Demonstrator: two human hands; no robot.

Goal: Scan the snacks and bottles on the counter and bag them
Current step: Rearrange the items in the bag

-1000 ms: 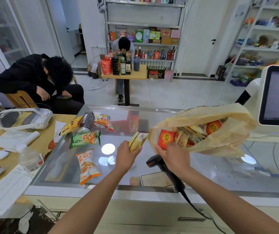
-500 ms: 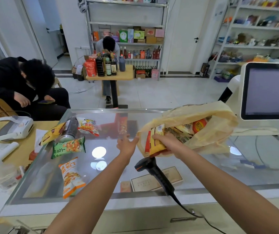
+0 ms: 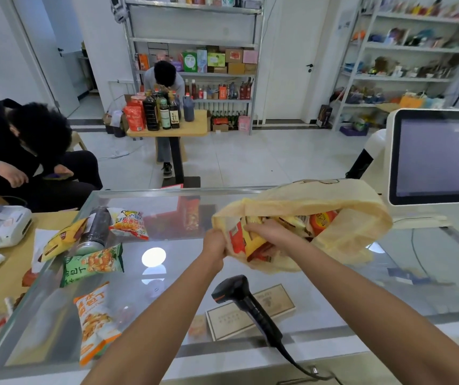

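- Half a second ago the left hand (image 3: 215,243) hovered spread and empty; it has since clenched on the rim of the yellow bag (image 3: 345,218).
- At nine o'clock on the glass counter (image 3: 334,276) lie an orange snack pack (image 3: 94,320), a green snack pack (image 3: 94,263) and a dark bottle (image 3: 96,229).
- At six o'clock lies the scanner (image 3: 239,294).
- Just right of centre, the right hand (image 3: 268,230) is inside the bag mouth, apparently gripping a yellow packet (image 3: 254,243).
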